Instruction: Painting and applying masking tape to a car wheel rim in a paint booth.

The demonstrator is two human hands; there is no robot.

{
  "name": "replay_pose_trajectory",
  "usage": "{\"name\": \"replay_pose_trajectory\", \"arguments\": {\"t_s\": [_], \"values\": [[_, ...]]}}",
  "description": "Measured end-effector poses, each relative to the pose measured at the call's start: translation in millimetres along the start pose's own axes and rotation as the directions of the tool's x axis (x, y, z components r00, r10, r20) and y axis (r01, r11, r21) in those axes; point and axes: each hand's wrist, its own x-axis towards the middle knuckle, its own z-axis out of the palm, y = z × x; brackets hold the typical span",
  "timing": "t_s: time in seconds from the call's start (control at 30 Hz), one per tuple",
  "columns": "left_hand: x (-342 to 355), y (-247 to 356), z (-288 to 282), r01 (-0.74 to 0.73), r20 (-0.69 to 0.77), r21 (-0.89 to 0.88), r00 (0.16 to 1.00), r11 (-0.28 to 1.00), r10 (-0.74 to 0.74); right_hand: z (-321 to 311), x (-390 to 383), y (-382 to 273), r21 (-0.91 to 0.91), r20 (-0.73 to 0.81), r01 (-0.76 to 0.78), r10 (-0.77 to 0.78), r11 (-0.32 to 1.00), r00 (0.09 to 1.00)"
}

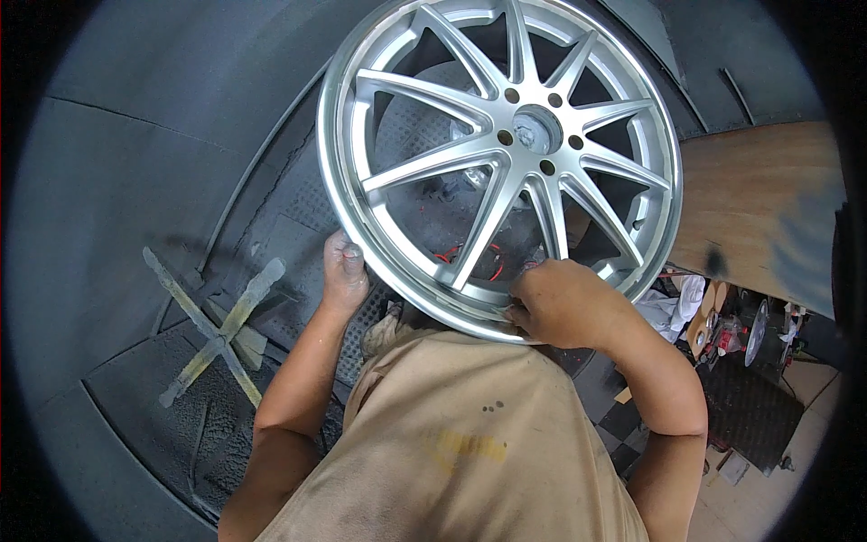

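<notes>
A silver multi-spoke wheel rim (495,163) with a polished outer lip fills the upper middle of the view, tilted just above my body. My left hand (345,275) is closed on its lower left edge, thumb uppermost and smudged grey. My right hand (567,303) rests at the inner side of the lower lip, below the bottom spokes, with fingers curled; whatever is between those fingertips is hidden. Five bolt holes ring the open centre bore.
Dark dusty walls curve round the left, with an X of stained tape (217,341) at lower left. A wooden panel (754,194) is at right, above white cloth (677,303), discs and clutter (730,334). A red ring (495,248) shows through the spokes.
</notes>
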Motion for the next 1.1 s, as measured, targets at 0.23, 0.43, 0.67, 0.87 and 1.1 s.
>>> {"name": "replay_pose_trajectory", "arguments": {"t_s": [0.23, 0.43, 0.67, 0.87, 1.1], "values": [[4, -3, 4, -0.012, -0.011, -0.113, 1.0, 0.993, 0.011, 0, -4, -2, -0.076, -0.08, -0.103, 0.097, 0.992, 0.992], [4, -8, 3, -0.021, -0.014, -0.15, 1.0, 0.988, 0.019, -15, -2, 4, 0.035, -0.221, -0.164, 0.167, 0.986, 0.961], [1, -5, 3, -0.038, -0.008, -0.149, 0.999, 0.988, 0.038, -3, 7, -11, -0.086, -0.032, -0.075, 0.072, 0.993, 0.997], [-1, -5, 4, -0.066, -0.032, -0.135, 0.998, 0.989, 0.063, 7, -12, -18, -0.151, -0.064, -0.042, 0.033, 0.988, 0.997], [1, -6, -2, -0.058, -0.018, -0.167, 0.998, 0.984, 0.055, 31, -32, -24, -0.142, -0.293, -0.075, 0.03, 0.987, 0.956]]}}
